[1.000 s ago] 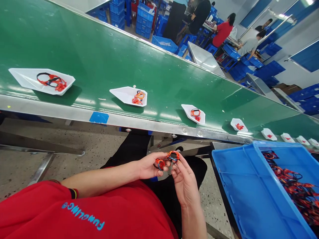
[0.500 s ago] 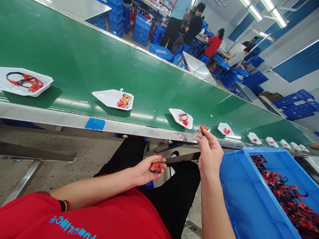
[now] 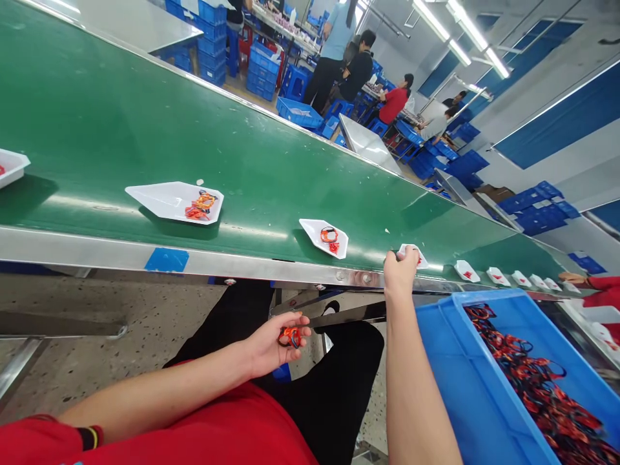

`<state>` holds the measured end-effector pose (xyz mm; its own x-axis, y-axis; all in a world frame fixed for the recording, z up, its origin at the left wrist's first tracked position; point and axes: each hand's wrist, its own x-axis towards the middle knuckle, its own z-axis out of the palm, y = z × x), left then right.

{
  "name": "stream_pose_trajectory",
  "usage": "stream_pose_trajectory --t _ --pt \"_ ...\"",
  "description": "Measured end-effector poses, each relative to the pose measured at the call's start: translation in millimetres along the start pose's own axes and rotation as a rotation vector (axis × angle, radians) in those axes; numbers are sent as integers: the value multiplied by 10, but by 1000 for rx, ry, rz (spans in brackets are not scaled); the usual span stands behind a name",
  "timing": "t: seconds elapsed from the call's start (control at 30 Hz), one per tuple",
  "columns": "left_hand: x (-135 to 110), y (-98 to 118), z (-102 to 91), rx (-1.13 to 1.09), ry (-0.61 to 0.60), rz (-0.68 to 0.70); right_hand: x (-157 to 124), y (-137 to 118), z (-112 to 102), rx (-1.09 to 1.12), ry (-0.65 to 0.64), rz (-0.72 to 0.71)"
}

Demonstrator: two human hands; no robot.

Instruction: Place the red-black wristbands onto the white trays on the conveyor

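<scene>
Left hand [image 3: 271,343]: curled nearly shut, orange-and-blue cord loops [image 3: 289,336] gripped in the palm
Right hand [image 3: 401,272]: fingers bent against a white tray [image 3: 415,253]; any hold is hidden
Edges: steel belt rail [image 3: 194,263] just below that tray; blue crate [image 3: 438,349] near the right forearm

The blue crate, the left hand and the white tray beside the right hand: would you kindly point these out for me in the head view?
Blue crate [image 3: 458,381], head view, bare inner wall.
Left hand [image 3: 266,345], head view, middle of the hand.
White tray [image 3: 417,256], head view, uncovered tip beside the fingers.

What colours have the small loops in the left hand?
Orange-red and dark blue; the head view shows the loops best.
</scene>
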<state>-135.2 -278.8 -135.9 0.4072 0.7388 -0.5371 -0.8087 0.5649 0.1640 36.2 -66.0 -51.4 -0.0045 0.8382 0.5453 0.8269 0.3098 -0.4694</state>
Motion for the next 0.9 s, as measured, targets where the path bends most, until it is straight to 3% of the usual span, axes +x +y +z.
stream_pose_trajectory --t 0.13,0.23,0.3,0.4,0.5,0.6,0.73,0.9 --pt "3 18 33 -55 -40 65 -710 -343 -266 224 -150 42" --pt "11 14 64 -99 -59 108 -1325 -598 -512 481 -439 117" --pt "15 -4 81 -107 -86 120 -1648 -689 -606 523 -593 152" --pt "9 -52 106 -97 -135 124 -1963 -707 -593 489 -670 138" --pt "-17 -98 132 -73 -160 121 -2112 -672 -491 415 -614 97" --pt "-57 -118 154 -49 -176 129 -2160 -644 -426 435 -558 162" --pt "-100 -114 162 -22 -196 144 -2139 -605 -436 690 -583 443" --pt "-93 -99 131 30 -217 103 -2068 -572 -508 1334 -587 909"
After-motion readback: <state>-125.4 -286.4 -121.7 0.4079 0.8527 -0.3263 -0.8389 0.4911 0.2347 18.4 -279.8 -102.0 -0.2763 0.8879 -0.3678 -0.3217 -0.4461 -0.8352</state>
